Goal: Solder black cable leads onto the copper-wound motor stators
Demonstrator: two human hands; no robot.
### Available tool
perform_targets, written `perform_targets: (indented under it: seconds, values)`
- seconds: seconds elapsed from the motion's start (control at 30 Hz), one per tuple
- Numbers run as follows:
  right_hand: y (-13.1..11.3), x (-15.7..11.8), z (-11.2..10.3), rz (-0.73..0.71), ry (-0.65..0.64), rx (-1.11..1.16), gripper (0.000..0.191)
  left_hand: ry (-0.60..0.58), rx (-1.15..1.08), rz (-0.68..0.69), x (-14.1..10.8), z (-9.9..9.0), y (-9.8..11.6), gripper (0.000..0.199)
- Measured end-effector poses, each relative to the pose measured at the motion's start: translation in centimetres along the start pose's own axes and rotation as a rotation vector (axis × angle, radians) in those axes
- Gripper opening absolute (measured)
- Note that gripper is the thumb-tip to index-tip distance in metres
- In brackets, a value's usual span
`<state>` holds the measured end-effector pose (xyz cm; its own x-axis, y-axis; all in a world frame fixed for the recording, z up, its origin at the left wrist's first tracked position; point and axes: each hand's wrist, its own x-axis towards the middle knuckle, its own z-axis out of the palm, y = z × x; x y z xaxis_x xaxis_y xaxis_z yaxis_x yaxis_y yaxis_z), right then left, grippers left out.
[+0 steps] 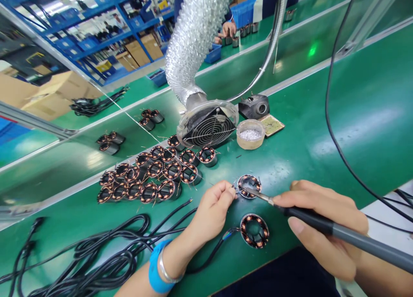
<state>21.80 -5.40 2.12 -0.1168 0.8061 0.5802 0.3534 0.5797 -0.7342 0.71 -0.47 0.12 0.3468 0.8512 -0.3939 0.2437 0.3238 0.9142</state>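
A soldering iron [322, 223] with a dark handle lies in my right hand [329, 219], thumb and fingers closed round it. Its metal tip reaches the left inner edge of an upright copper-wound stator ring [254, 182]. Just left of that ring my left hand [214, 206] pinches a thin dark wire end at the ring's edge. Nearer to me a second stator ring [254, 231] rests on the green bench, with a black cable [215, 252] and its coloured leads running to its left side. The fingertips of my left hand partly hide the wire.
Many stators [155, 169] stand in rows at the left, beside coiled black cables [112, 249]. A fume fan [209, 129] with a silver duct, a round tub [250, 134] and a black stand [254, 106] sit behind. Another person's hand [228, 29] shows across the bench.
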Motion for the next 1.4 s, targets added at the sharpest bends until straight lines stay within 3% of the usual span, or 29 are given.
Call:
perform_targets:
  seconds: [0.3,0.47,0.63,0.8,1.03,1.2,1.4]
  values:
    - [0.7,0.0,0.2,-0.034,0.048,-0.033,0.029,-0.009,-0.01,-0.006,0.0,0.0,0.1,0.028]
    - [4.6,1.4,-0.1,-0.07,0.227,-0.326,0.03,-0.018,-0.031,0.002,0.0,0.1,0.0,0.028]
    - [7.7,1.5,0.1,0.056,0.065,-0.472,0.028,-0.026,-0.04,0.017,0.0,0.0,-0.1,0.029]
    - [6.5,0.9,1.1,-0.036,0.071,-0.281,0.025,-0.024,-0.093,0.013,0.1,0.2,0.1,0.033]
    - [5.0,2.3,3.7,-0.179,-0.161,-0.067,0.02,-0.058,-0.263,-0.036,0.4,-0.6,-0.1,0.038]
    - [5.3,3.2,4.5,-0.266,-0.204,-0.031,0.028,-0.042,-0.214,-0.007,0.7,-1.4,-0.1,0.042]
    - [6.1,3.2,4.5,-0.281,-0.209,0.053,0.03,-0.042,-0.2,0.007,0.9,-0.9,0.2,0.046]
